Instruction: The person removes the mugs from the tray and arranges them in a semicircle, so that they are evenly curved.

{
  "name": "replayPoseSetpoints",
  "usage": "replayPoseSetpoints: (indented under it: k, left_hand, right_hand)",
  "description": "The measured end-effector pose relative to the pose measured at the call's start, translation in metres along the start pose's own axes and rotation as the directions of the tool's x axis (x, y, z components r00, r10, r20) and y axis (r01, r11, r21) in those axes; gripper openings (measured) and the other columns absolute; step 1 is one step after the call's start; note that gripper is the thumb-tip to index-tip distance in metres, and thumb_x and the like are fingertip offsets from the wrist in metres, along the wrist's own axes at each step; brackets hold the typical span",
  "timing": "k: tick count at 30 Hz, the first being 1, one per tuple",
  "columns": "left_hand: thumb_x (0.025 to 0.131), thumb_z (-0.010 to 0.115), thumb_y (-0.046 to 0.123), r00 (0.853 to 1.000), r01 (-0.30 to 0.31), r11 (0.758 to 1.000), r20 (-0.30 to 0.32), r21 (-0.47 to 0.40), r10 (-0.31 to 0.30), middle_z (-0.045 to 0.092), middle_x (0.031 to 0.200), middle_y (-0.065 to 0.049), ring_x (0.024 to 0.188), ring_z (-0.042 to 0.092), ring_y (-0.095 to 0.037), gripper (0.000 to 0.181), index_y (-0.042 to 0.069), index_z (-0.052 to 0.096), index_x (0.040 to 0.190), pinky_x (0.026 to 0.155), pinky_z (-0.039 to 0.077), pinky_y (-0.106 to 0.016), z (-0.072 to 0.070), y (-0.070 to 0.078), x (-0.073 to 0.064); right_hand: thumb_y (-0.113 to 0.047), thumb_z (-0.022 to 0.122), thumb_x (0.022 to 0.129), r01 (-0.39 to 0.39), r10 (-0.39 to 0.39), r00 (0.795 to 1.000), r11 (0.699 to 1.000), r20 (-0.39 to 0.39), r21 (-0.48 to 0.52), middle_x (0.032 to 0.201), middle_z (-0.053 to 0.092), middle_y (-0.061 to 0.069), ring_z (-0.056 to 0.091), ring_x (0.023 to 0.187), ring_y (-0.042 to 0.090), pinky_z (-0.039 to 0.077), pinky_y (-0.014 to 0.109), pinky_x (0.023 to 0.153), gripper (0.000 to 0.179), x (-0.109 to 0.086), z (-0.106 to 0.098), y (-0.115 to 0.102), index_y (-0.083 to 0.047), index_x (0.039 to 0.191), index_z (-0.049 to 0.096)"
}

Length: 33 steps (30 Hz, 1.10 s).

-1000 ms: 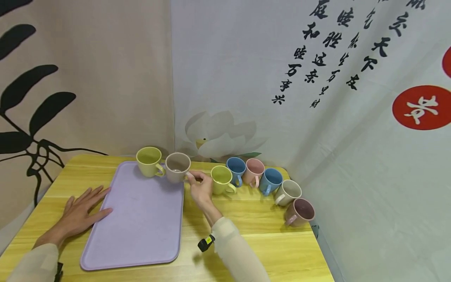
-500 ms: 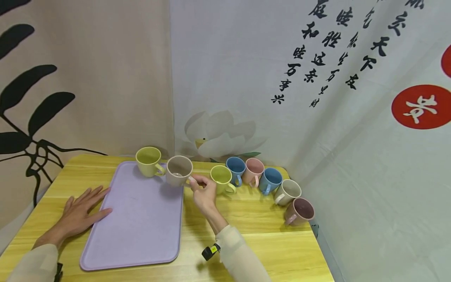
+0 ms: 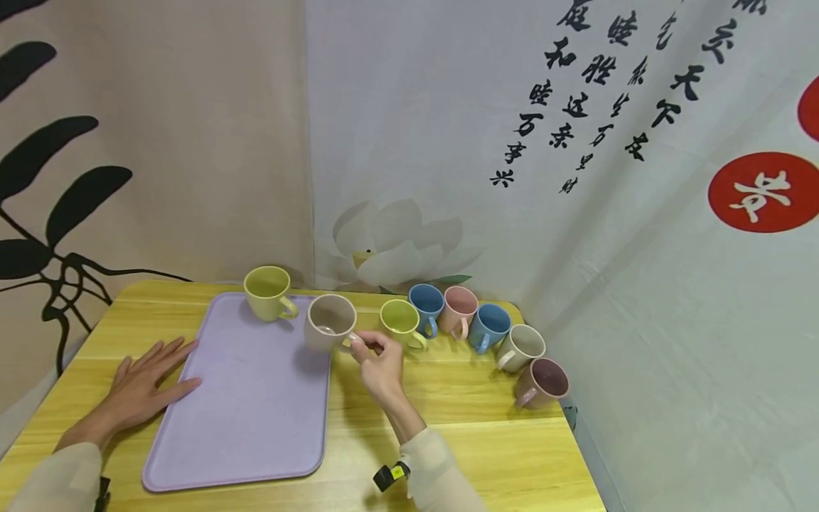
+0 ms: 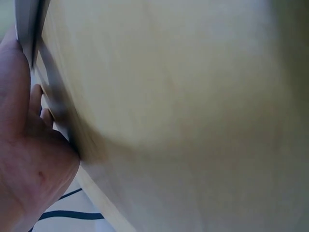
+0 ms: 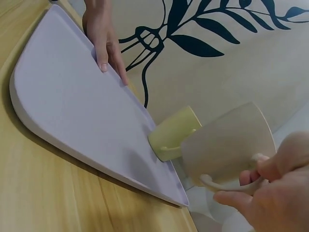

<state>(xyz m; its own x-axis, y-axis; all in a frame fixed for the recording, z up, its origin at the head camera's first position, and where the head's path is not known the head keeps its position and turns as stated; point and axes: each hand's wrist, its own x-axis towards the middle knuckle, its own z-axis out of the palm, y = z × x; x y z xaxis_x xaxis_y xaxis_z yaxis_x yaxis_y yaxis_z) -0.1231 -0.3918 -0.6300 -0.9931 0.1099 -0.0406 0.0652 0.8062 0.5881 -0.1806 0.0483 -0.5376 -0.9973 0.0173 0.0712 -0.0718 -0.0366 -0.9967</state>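
My right hand [image 3: 382, 363] pinches the handle of a greyish-beige mug [image 3: 329, 323], which hangs over the far right corner of the lilac tray [image 3: 243, 412]. In the right wrist view the mug [image 5: 227, 145] is raised off the tray, with thumb and fingers around its handle [image 5: 227, 187]. A yellow-green mug [image 3: 266, 293] stands on the tray's far edge, its handle to the right. My left hand [image 3: 137, 387] lies with spread, straight fingers at the tray's left edge, thumb and fingertips touching the rim. The left wrist view shows little beyond that hand [image 4: 34, 159] and blurred wood.
Right of the tray, a curved row of mugs stands on the wooden table [image 3: 448, 455]: yellow-green [image 3: 399, 318], blue [image 3: 426, 302], pink [image 3: 459, 307], another blue [image 3: 490, 326], off-white [image 3: 521, 346] and mauve [image 3: 542, 382]. A printed cloth backdrop [image 3: 409, 142] rises behind the table.
My right hand has drawn the greyish-beige mug toward me and slightly right, away from the yellow-green mug on the tray. My left hand has stayed at the tray's edge.
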Motion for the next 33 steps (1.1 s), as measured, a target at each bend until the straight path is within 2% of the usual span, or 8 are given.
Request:
replayPoseSetpoints:
  k: [4, 11, 20, 27, 29, 33]
  left_hand:
    - [0.112, 0.065, 0.055, 1.000, -0.002, 1.000, 0.000, -0.011, 0.002, 0.014, 0.184, -0.038, 0.169, -0.002, -0.069, 0.087, 0.013, 0.028, 0.179, 0.125, -0.023, -0.088, -0.001, 0.001, 0.001]
    - [0.112, 0.065, 0.054, 1.000, 0.002, 1.000, 0.018, -0.011, -0.001, 0.014, 0.183, -0.039, 0.168, -0.002, -0.070, 0.088, 0.010, 0.028, 0.179, 0.125, -0.021, -0.090, -0.005, 0.005, 0.000]
    - [0.112, 0.065, 0.054, 1.000, 0.003, 1.000, 0.022, -0.020, -0.002, 0.014, 0.183, -0.040, 0.168, -0.003, -0.071, 0.088, 0.009, 0.029, 0.178, 0.124, -0.021, -0.090, -0.005, 0.005, 0.000]
    - [0.112, 0.066, 0.055, 1.000, 0.005, 1.000, 0.019, -0.022, -0.005, 0.014, 0.183, -0.040, 0.168, -0.002, -0.071, 0.088, 0.010, 0.029, 0.179, 0.125, -0.022, -0.090, -0.005, 0.003, 0.000]
    - [0.112, 0.065, 0.055, 1.000, 0.007, 1.000, 0.021, -0.022, -0.006, 0.014, 0.183, -0.040, 0.168, -0.002, -0.071, 0.088, 0.010, 0.029, 0.179, 0.125, -0.022, -0.089, -0.005, 0.003, 0.001]
    - [0.112, 0.066, 0.055, 1.000, 0.005, 1.000, 0.023, -0.029, -0.004, 0.014, 0.183, -0.039, 0.168, -0.002, -0.070, 0.088, 0.011, 0.029, 0.179, 0.126, -0.022, -0.089, -0.005, 0.003, 0.001]
  right_hand:
    - [0.013, 0.075, 0.099, -0.006, 0.006, 1.000, 1.000, 0.005, 0.028, 0.110, 0.080, 0.028, 0.078, 0.097, 0.017, 0.071, 0.036, 0.094, 0.015, -0.004, -0.006, -0.001, 0.012, 0.113, 0.080]
    - [0.014, 0.072, 0.100, -0.013, 0.012, 1.000, 0.999, 0.024, 0.043, 0.113, 0.077, 0.031, 0.078, 0.099, 0.019, 0.071, 0.038, 0.096, 0.018, -0.009, -0.020, -0.002, 0.012, 0.117, 0.079]
    - [0.013, 0.074, 0.100, 0.015, -0.016, 0.999, 0.999, 0.028, 0.029, 0.112, 0.079, 0.029, 0.080, 0.110, 0.034, 0.070, 0.040, 0.097, 0.017, -0.015, -0.037, -0.003, 0.012, 0.116, 0.080]
    - [0.014, 0.073, 0.101, 0.015, -0.016, 0.999, 1.000, 0.029, 0.016, 0.113, 0.077, 0.030, 0.079, 0.107, 0.021, 0.070, 0.036, 0.097, 0.017, -0.018, -0.054, -0.003, 0.013, 0.116, 0.080]
    - [0.014, 0.073, 0.101, 0.025, -0.025, 0.999, 1.000, 0.028, 0.014, 0.111, 0.076, 0.028, 0.078, 0.107, 0.021, 0.070, 0.036, 0.098, 0.017, -0.019, -0.059, -0.002, 0.014, 0.116, 0.079]
    - [0.016, 0.073, 0.100, 0.037, -0.037, 0.999, 0.999, 0.011, 0.002, 0.106, 0.077, 0.017, 0.079, 0.106, 0.026, 0.070, 0.037, 0.096, 0.017, -0.019, -0.071, 0.000, 0.014, 0.115, 0.079]
